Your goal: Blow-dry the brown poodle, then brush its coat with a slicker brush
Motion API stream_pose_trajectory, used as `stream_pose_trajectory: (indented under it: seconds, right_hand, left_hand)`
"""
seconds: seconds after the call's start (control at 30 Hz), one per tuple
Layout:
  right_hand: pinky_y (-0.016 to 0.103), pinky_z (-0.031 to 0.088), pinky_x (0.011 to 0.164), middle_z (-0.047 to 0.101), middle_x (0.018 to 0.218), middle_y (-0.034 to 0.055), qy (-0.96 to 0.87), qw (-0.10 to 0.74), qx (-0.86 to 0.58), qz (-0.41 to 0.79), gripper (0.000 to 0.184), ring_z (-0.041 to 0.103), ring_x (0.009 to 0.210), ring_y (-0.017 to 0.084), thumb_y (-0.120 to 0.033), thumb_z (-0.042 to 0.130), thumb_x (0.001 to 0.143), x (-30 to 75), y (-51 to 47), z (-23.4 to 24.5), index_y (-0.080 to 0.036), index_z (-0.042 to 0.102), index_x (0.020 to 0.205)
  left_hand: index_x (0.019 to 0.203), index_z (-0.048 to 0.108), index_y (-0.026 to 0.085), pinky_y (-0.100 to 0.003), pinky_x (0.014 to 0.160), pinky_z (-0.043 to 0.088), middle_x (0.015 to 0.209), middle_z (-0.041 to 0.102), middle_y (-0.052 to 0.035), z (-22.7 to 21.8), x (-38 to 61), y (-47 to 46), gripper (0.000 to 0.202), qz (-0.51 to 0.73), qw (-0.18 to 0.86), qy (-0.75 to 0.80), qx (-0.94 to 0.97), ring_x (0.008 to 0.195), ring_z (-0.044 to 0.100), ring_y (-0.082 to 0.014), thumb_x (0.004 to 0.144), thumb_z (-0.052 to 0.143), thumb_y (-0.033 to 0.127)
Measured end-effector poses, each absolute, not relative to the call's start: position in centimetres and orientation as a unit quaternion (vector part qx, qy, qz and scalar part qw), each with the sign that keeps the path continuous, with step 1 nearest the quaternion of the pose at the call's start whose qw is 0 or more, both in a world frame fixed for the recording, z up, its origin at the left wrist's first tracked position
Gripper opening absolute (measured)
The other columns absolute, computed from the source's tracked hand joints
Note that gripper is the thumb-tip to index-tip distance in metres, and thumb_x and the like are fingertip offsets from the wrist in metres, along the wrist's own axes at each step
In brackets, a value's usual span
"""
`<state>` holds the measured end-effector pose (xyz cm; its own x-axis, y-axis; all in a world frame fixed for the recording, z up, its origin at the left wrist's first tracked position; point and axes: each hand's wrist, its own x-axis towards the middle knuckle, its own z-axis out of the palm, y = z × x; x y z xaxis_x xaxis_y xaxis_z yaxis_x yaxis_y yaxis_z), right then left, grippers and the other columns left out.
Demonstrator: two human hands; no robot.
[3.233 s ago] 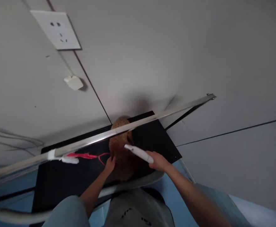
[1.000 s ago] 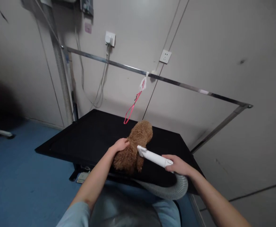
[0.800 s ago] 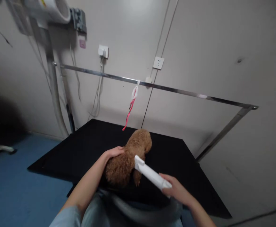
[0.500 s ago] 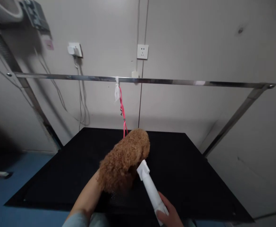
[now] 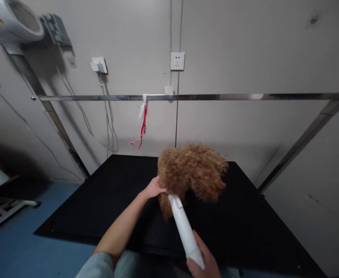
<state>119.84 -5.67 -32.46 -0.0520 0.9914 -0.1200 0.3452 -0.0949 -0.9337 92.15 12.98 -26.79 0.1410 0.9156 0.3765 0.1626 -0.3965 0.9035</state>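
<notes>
A brown, curly-haired dog point(image 5: 189, 170) stands on a black grooming table point(image 5: 230, 231), its coat blurred by motion. My left hand point(image 5: 154, 188) grips the dog's body at its left side, just above a leg; the fingertips are hidden in the fur. My right hand point(image 5: 204, 258) is wrapped around a white tubular dryer nozzle point(image 5: 183, 227). The flattened tip of the nozzle points up at the fur, close to my left hand. A pink grooming loop point(image 5: 143, 127) dangles from the bar, apart from the dog.
A metal bar point(image 5: 215, 97) crosses above the table on two side posts. At the upper left hangs a white dryer housing point(image 5: 24, 19). The wall carries a socket point(image 5: 177, 61), a plugged-in adapter point(image 5: 99, 65) and loose cables point(image 5: 108, 119). Blue floor point(image 5: 62, 200) shows at left.
The dog has swung round to the right, and the pink loop now hangs free of it. My left hand has come out from behind the fur onto its side. The view has shifted slightly.
</notes>
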Motion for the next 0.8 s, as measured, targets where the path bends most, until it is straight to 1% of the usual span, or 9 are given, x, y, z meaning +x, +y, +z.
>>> stream_pose_trajectory:
  seconds: [0.1, 0.2, 0.3, 0.37, 0.43, 0.53, 0.6, 0.7, 0.8]
  right_hand:
    - [0.036, 0.038, 0.107, 0.051, 0.14, 0.0086, -0.583, 0.354, -0.598, 0.42, 0.071, 0.047, 0.129, 0.029, -0.028, 0.057, 0.069, 121.2, -6.2, -32.4, -0.015, 0.047, 0.138]
    - [0.038, 0.037, 0.109, 0.053, 0.138, 0.0087, -0.619, 0.338, -0.576, 0.414, 0.069, 0.048, 0.128, 0.028, -0.024, 0.058, 0.068, 122.3, -6.5, -31.8, -0.015, 0.05, 0.136]
    - [0.039, 0.035, 0.11, 0.049, 0.142, 0.0094, -0.591, 0.379, -0.596, 0.391, 0.071, 0.047, 0.128, 0.028, -0.026, 0.057, 0.071, 122.9, -5.9, -31.0, -0.015, 0.044, 0.139]
    - [0.039, 0.037, 0.109, 0.049, 0.141, 0.0102, -0.597, 0.378, -0.584, 0.4, 0.07, 0.048, 0.127, 0.028, -0.026, 0.058, 0.071, 123.5, -5.2, -30.6, -0.014, 0.045, 0.139]
    - [0.038, 0.039, 0.106, 0.052, 0.138, 0.011, -0.626, 0.346, -0.554, 0.426, 0.071, 0.051, 0.125, 0.028, -0.023, 0.059, 0.068, 124.2, -4.6, -30.3, -0.013, 0.047, 0.137]
    - [0.039, 0.04, 0.104, 0.054, 0.136, 0.0133, -0.623, 0.334, -0.588, 0.393, 0.071, 0.053, 0.123, 0.028, -0.024, 0.057, 0.071, 125.4, -4.4, -30.3, -0.012, 0.043, 0.139]
    - [0.039, 0.041, 0.103, 0.057, 0.132, 0.0123, -0.64, 0.327, -0.588, 0.371, 0.069, 0.054, 0.12, 0.027, -0.024, 0.056, 0.072, 126.1, -4.7, -30.6, -0.015, 0.045, 0.139]
    - [0.037, 0.044, 0.1, 0.062, 0.126, 0.0103, -0.686, 0.307, -0.537, 0.384, 0.067, 0.058, 0.114, 0.027, -0.021, 0.06, 0.068, 126.8, -5.3, -31.4, -0.018, 0.05, 0.135]
    - [0.039, 0.044, 0.099, 0.061, 0.126, 0.0128, -0.661, 0.332, -0.559, 0.374, 0.066, 0.058, 0.113, 0.028, -0.024, 0.058, 0.071, 127.1, -5.3, -32.3, -0.015, 0.048, 0.136]
  left_hand:
    - [0.098, 0.064, 0.013, -0.031, 0.081, 0.052, 0.094, 0.071, -0.0072, -27.6, 94.8, 13.2, 0.039, 0.491, 0.327, 0.436, 0.68, 0.086, 0.066, -0.0209, 0.064, 0.077, 0.028]
    - [0.087, 0.065, 0.014, -0.029, 0.07, 0.051, 0.077, 0.07, -0.0031, -28.0, 97.0, 14.1, 0.027, 0.475, 0.261, 0.51, 0.668, 0.07, 0.064, -0.0177, 0.065, 0.073, 0.026]
    - [0.083, 0.065, 0.015, -0.028, 0.07, 0.049, 0.075, 0.068, -0.0018, -28.8, 98.3, 14.5, 0.023, 0.469, 0.229, 0.523, 0.674, 0.07, 0.063, -0.0173, 0.064, 0.072, 0.025]
    - [0.084, 0.064, 0.015, -0.029, 0.072, 0.05, 0.078, 0.069, -0.002, -30.1, 98.8, 14.1, 0.023, 0.467, 0.245, 0.507, 0.682, 0.073, 0.063, -0.0177, 0.064, 0.071, 0.023]
    - [0.085, 0.063, 0.015, -0.031, 0.074, 0.051, 0.08, 0.069, -0.0029, -31.6, 99.1, 13.3, 0.023, 0.468, 0.279, 0.496, 0.676, 0.075, 0.064, -0.0184, 0.065, 0.07, 0.023]
    - [0.099, 0.061, 0.015, -0.035, 0.084, 0.051, 0.096, 0.071, -0.0068, -33.7, 99.6, 11.9, 0.038, 0.495, 0.356, 0.466, 0.641, 0.089, 0.066, -0.0213, 0.065, 0.073, 0.026]
    - [0.106, 0.058, 0.015, -0.038, 0.091, 0.049, 0.105, 0.07, -0.0095, -34.5, 99.9, 11.0, 0.049, 0.515, 0.402, 0.448, 0.611, 0.096, 0.065, -0.023, 0.063, 0.076, 0.031]
    - [0.108, 0.056, 0.014, -0.041, 0.091, 0.049, 0.108, 0.069, -0.0127, -35.2, 100.3, 10.4, 0.054, 0.532, 0.449, 0.434, 0.571, 0.095, 0.067, -0.0242, 0.065, 0.077, 0.039]
    - [0.108, 0.054, 0.014, -0.041, 0.092, 0.049, 0.108, 0.069, -0.0129, -35.7, 100.6, 10.6, 0.055, 0.543, 0.452, 0.439, 0.555, 0.097, 0.066, -0.0238, 0.066, 0.075, 0.043]
